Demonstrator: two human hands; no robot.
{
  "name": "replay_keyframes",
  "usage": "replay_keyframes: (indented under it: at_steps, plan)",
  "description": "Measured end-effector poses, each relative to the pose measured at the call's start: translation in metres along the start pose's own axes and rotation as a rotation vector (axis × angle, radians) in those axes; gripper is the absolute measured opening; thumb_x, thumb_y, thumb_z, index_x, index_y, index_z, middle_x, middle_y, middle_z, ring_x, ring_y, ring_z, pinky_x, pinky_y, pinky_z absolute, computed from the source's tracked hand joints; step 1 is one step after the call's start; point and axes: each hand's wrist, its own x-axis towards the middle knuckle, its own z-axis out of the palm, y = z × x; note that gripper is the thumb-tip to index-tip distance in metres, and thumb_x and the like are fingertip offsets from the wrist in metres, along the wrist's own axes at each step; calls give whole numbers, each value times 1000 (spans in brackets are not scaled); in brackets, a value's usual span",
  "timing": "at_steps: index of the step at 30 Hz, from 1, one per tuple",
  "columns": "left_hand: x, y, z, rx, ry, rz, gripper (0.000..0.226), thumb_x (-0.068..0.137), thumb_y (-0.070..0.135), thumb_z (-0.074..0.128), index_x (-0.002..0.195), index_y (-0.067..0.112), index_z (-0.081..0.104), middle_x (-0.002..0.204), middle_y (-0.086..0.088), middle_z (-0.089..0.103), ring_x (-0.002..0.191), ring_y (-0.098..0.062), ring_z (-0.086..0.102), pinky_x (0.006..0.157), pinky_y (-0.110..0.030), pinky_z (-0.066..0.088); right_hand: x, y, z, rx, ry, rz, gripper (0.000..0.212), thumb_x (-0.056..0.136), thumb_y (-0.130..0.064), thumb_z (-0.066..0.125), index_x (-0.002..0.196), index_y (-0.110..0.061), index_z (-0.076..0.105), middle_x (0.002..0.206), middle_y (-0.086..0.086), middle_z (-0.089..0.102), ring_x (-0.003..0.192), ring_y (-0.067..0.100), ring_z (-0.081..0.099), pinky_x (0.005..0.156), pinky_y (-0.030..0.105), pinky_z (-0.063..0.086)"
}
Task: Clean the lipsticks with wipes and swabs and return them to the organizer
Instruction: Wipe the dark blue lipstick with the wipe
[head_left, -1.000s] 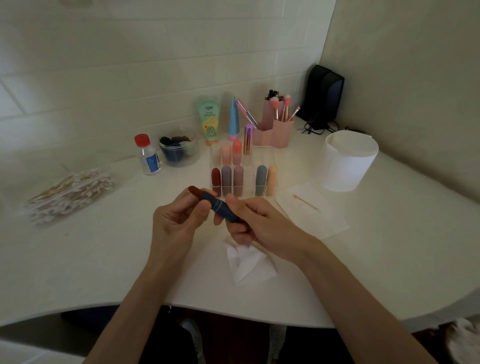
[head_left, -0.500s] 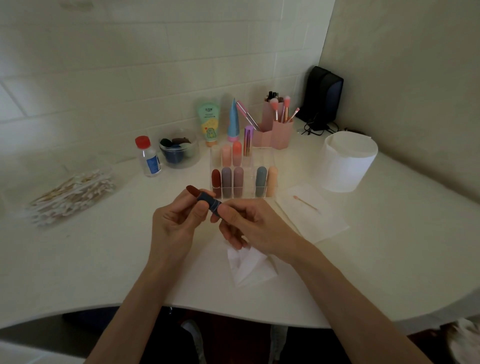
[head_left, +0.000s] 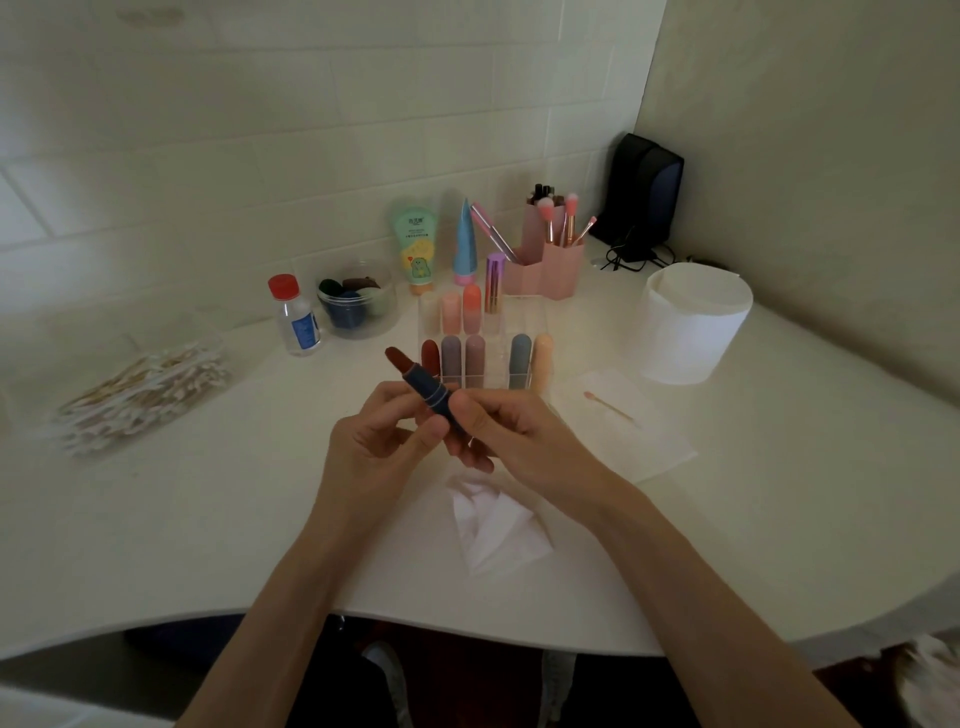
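Both of my hands held one dark blue lipstick (head_left: 428, 387) in the air, just in front of the clear organizer (head_left: 519, 325). My right hand (head_left: 511, 434) had its fingers curled round the base of the tube. My left hand (head_left: 376, 449) pinched the tube's middle between thumb and fingertips. The brownish-red bullet was wound out and tilted up and to the left, close to the front row of capped lipsticks (head_left: 475, 358) but not touching them. That front row had one open slot between the mauve cap and the grey-blue one.

A crumpled wipe (head_left: 493, 525) lay on the table (head_left: 208, 519) directly under my wrists. To the right of my right hand lay a flat wipe (head_left: 639, 441) with a used swab (head_left: 610, 405) on it, and behind that stood a white roll (head_left: 693, 322). A bag of swabs (head_left: 140, 389) sat well off to the left, near the wall.

Open tabletop stretched between that bag and my left forearm, and again from my right forearm out towards the far right edge. The table's curved near edge ran under both forearms. Along the back wall stood a red-capped bottle (head_left: 296, 317), a clear tub (head_left: 358, 301), two tubes and a pink brush holder (head_left: 545, 265), all crowded behind the organizer.
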Motion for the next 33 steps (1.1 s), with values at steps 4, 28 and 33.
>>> replay_keyframes:
  at_steps: [4, 28, 33]
  plan:
    - [1, 4, 0, 10, 27, 7, 25, 92, 17, 69, 113, 4, 73, 116, -14, 64, 103, -20, 67, 90, -28, 55, 1, 0, -1, 4, -44, 11, 40, 107, -30, 46, 101, 1, 70, 79, 7, 64, 66, 15, 55, 63, 27, 45]
    - [-5, 12, 5, -210, 44, -189, 31, 91, 23, 61, 113, 3, 68, 97, -8, 76, 83, -26, 70, 69, -31, 55, -8, 8, -46, -559, -206, 76, 22, 83, -23, 83, 96, -28, 66, 91, -15, 65, 85, 2, 61, 76, 16, 51]
    - [-7, 16, 4, -322, -61, -267, 29, 94, 21, 60, 114, 3, 68, 95, -9, 74, 81, -24, 69, 68, -29, 57, -4, 3, -46, -513, 39, 50, 44, 79, -31, 86, 119, -29, 68, 110, -17, 68, 97, -4, 61, 80, 12, 49]
